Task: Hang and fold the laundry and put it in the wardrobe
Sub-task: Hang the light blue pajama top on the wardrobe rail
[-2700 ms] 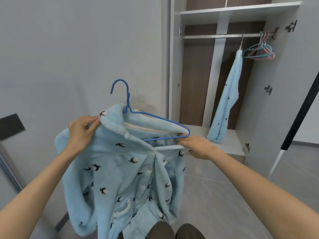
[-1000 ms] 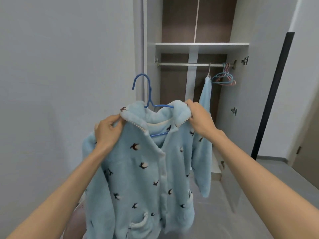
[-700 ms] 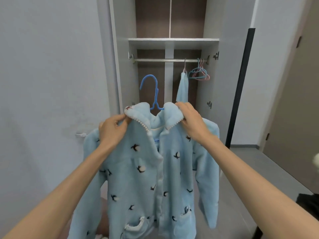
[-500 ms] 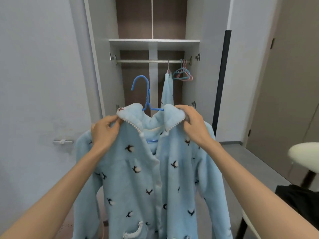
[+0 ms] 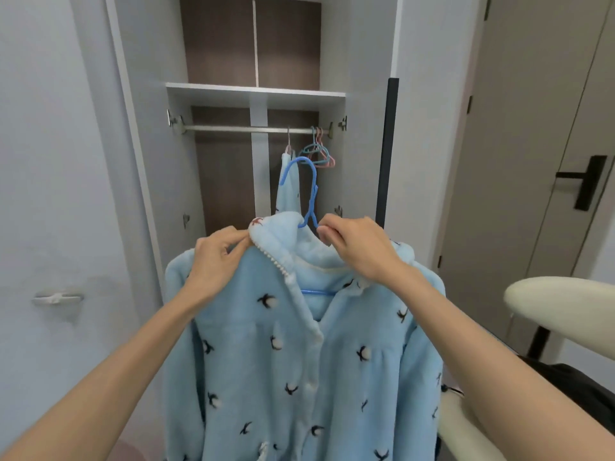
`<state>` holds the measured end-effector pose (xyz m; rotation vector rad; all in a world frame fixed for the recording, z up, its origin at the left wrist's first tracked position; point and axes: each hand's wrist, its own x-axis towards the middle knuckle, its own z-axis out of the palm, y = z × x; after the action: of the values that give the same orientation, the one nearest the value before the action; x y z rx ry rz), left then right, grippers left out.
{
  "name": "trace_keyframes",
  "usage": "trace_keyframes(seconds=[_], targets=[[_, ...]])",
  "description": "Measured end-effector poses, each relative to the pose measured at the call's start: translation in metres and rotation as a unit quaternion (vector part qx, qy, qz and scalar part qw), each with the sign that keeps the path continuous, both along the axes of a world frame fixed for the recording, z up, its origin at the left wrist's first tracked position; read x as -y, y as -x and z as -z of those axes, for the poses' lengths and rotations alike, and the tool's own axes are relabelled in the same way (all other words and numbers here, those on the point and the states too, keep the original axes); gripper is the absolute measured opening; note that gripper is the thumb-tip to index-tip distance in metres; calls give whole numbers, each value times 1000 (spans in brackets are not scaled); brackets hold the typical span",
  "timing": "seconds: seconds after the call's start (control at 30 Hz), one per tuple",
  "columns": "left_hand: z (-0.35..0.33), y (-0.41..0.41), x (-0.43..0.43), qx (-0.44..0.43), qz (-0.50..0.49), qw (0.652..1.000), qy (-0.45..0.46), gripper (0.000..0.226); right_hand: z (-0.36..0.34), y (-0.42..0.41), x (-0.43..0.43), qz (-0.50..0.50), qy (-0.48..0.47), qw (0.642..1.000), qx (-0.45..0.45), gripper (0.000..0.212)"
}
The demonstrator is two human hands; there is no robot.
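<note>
1. The fingers [image 5: 240,240] of the left hand [image 5: 214,261] pinch the collar of the fluffy blue jacket [image 5: 299,361], at 9 o'clock from the hanger's neck.
2. The fingers [image 5: 327,233] of the right hand [image 5: 361,252] curl tight on the collar at 3 o'clock. I cannot tell if they hold the wire too.
3. The jacket sits on the blue hanger [image 5: 312,194] and hangs in the air in front of the person.
4. The hook points up at 12 o'clock.
5. Past it, at 12 o'clock, is the rail [image 5: 233,129] in the open wardrobe [image 5: 253,91]. Another blue garment [image 5: 287,197] and spare hangers [image 5: 317,154] hang near its right end.
6. I think this is the hanging step, almost done. Next, one hand should take the hanger's neck and lift the hook over the bare rail at 11 o'clock.
</note>
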<state>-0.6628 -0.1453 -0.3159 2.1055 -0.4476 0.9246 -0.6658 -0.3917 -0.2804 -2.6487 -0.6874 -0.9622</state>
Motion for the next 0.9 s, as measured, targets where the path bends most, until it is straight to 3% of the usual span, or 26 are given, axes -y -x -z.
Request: trace_keyframes(seconds=[0.23,0.4,0.57,0.67,0.9], targets=[[9,7,3,-26,-22,997,63,24,11,7,1,38,-7,999,-24,26],[8,19,3,1,-17,992,126,21,23,7,4,80,4,996,-49,27],[10,24,-5,51,-24,995,87,21,28,4,11,93,-26,991,-97,26],[21,20,-25,73,-68,995,-5,19,30,7,7,75,-41,994,-65,25],[56,15,-71,-56,-110,990,-73,45,24,7,-8,25,-75,997,7,25]])
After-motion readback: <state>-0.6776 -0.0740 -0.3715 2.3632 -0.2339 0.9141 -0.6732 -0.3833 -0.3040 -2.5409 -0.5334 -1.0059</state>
